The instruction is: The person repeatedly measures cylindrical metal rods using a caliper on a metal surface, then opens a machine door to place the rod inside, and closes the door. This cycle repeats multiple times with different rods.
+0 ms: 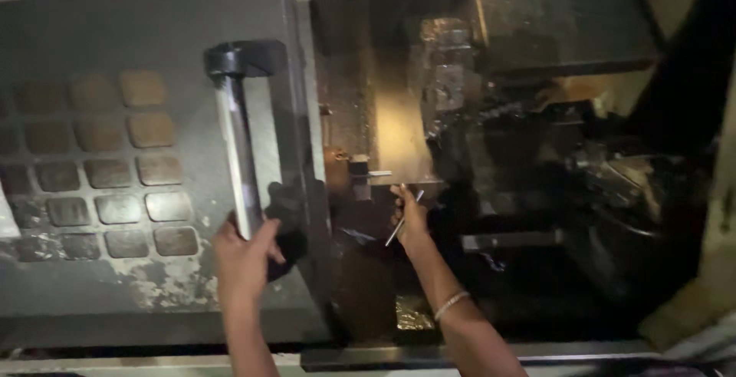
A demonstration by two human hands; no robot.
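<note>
My left hand [244,253] grips the lower end of a long metal door handle [234,135] on a grey machine door [115,154]. My right hand [410,216] reaches into the dark machine interior [521,154] and holds a thin metal rod [403,220] between its fingers. A bracelet sits on that wrist. Just above the right hand, a small chuck-like fitting [360,171] with a short pin sticks out from a lit metal block.
The door carries a grid of square worn panels [107,170] on its left part. Dark tooling and oily metal parts [613,170] fill the right of the machine chamber. A metal sill [368,355] runs along the bottom edge.
</note>
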